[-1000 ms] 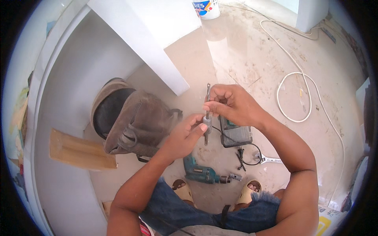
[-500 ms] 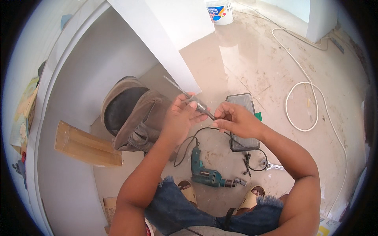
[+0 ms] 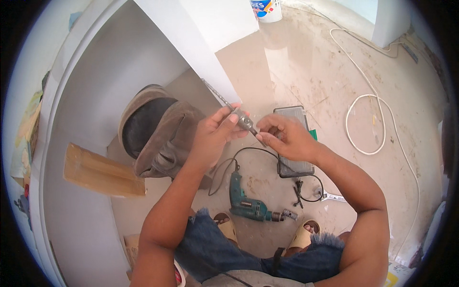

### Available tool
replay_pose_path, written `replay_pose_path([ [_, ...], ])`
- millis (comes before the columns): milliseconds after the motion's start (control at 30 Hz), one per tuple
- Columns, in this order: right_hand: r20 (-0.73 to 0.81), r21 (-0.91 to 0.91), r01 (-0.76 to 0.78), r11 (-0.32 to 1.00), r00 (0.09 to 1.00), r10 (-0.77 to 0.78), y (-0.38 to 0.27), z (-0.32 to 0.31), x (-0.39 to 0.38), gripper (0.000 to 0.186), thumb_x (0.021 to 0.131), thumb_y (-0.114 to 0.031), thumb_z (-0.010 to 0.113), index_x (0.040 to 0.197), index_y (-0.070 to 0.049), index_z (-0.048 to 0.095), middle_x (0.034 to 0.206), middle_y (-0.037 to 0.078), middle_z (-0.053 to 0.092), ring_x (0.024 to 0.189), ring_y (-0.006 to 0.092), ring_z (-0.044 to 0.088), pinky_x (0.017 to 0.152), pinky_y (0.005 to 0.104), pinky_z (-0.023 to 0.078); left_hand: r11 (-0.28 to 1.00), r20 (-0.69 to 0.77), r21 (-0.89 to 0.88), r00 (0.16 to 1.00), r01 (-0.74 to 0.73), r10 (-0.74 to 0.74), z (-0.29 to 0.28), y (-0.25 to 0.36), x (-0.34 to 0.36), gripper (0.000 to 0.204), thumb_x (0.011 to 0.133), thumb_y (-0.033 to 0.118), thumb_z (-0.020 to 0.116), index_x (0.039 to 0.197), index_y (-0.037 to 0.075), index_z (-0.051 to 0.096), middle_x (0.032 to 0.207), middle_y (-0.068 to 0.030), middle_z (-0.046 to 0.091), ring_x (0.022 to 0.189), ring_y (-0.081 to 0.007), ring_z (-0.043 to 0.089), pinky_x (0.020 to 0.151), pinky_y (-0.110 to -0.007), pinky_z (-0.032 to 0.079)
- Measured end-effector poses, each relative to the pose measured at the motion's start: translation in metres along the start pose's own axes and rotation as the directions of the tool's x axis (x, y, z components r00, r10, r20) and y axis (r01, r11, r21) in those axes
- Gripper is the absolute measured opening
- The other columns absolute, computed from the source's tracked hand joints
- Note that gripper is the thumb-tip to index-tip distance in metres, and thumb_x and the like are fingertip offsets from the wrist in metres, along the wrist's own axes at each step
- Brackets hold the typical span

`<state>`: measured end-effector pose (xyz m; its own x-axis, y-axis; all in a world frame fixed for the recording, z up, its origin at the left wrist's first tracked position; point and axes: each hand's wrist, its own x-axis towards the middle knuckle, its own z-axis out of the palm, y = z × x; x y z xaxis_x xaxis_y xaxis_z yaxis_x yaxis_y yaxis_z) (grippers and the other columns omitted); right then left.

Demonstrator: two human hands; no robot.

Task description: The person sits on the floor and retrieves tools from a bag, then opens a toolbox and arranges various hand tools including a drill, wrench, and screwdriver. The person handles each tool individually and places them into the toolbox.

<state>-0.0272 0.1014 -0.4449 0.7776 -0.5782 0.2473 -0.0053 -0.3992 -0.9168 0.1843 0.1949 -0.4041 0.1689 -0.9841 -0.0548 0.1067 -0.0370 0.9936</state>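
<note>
In front of me, my left hand (image 3: 217, 131) grips a thick metal collar (image 3: 242, 118) between thumb and fingers. A long, spiral-fluted drill bit (image 3: 216, 92) sticks out of the collar toward the upper left. From the collar's other end a thin dark shank (image 3: 258, 136) points down to the right. My right hand (image 3: 287, 136) is closed at this shank, its thumb and curled fingers around the end; those fingers are slightly blurred. Below the hands, a green power drill (image 3: 248, 205) lies on the floor, with a short metal cylinder (image 3: 289, 215) at its chuck.
A grey plastic case (image 3: 294, 167) lies beyond the drill, near an adjustable wrench (image 3: 330, 195) and a black plug cord (image 3: 298, 193). Left are a brown bag (image 3: 186, 126) and cardboard (image 3: 103, 170). A white cable (image 3: 347, 122) loops at right; a white bucket (image 3: 270, 14) stands far off.
My right hand's fingers have shifted along the shank and curled more. The left hand still grips the collar, now turned slightly. The whole view has shifted a little.
</note>
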Motion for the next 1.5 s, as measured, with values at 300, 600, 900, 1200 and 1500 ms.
replay_pose_path([
  [300, -0.031, -0.560, 0.267, 0.784, 0.939, -0.342, -0.012, 0.005, 0.007, 0.024, 0.095, -0.019, 0.063, 0.112, -0.003, 0.058, 0.093, 0.015, 0.060, 0.079, 0.0358, 0.064, 0.070, 0.0467, 0.052, 0.990, -0.014, 0.139, 1.000, -0.012, 0.014, 0.012, -0.008, -0.003, 0.041, 0.102, 0.019, 0.065, 0.135, -0.004, 0.060, 0.111, -0.0077, 0.070, 0.097, -0.0143, 0.068, 0.086, -0.030, 0.060],
  [600, -0.029, -0.654, 0.261, 0.710, 0.929, -0.369, -0.003, 0.005, 0.005, 0.028, 0.095, -0.024, 0.060, 0.112, -0.003, 0.058, 0.096, 0.018, 0.064, 0.078, 0.0366, 0.066, 0.070, 0.0465, 0.053, 0.972, -0.055, 0.236, 0.998, -0.006, 0.020, 0.029, -0.016, 0.000, 0.039, 0.101, 0.020, 0.066, 0.133, -0.002, 0.062, 0.110, -0.0073, 0.070, 0.094, -0.0129, 0.068, 0.084, -0.030, 0.060],
  [900, 0.323, -0.744, -0.154, 0.651, 0.769, 0.551, 0.118, -0.074, -0.056, 0.037, 0.094, -0.033, 0.061, 0.093, 0.002, 0.073, 0.093, 0.021, 0.073, 0.084, 0.0362, 0.069, 0.077, 0.0494, 0.053, 0.998, -0.022, -0.049, 0.999, 0.030, -0.031, 0.014, -0.007, -0.006, 0.035, 0.107, 0.023, 0.054, 0.137, 0.004, 0.053, 0.114, -0.0102, 0.065, 0.101, -0.0268, 0.071, 0.087, -0.046, 0.061],
  [1200, 0.235, -0.940, -0.097, 0.327, 0.511, 0.827, 0.267, -0.017, -0.289, 0.029, 0.071, -0.028, 0.083, 0.090, -0.007, 0.078, 0.089, 0.014, 0.076, 0.085, 0.0325, 0.074, 0.073, 0.0456, 0.059, 0.962, 0.064, -0.270, 0.998, 0.030, -0.013, 0.003, -0.004, 0.002, 0.036, 0.105, 0.023, 0.059, 0.135, 0.004, 0.055, 0.110, -0.0088, 0.066, 0.100, -0.0239, 0.067, 0.084, -0.040, 0.055],
  [1500, -0.037, -0.306, -0.814, 0.493, 0.528, 0.849, 0.222, -0.128, -0.225, 0.022, 0.077, -0.021, 0.074, 0.088, -0.002, 0.069, 0.066, 0.008, 0.063, 0.055, 0.0159, 0.061, 0.050, 0.0328, 0.047, 0.961, 0.037, -0.277, 0.999, 0.025, -0.016, 0.001, 0.003, 0.001, 0.035, 0.103, 0.022, 0.061, 0.130, 0.000, 0.061, 0.099, -0.0068, 0.065, 0.088, -0.0186, 0.061, 0.079, -0.034, 0.050],
])
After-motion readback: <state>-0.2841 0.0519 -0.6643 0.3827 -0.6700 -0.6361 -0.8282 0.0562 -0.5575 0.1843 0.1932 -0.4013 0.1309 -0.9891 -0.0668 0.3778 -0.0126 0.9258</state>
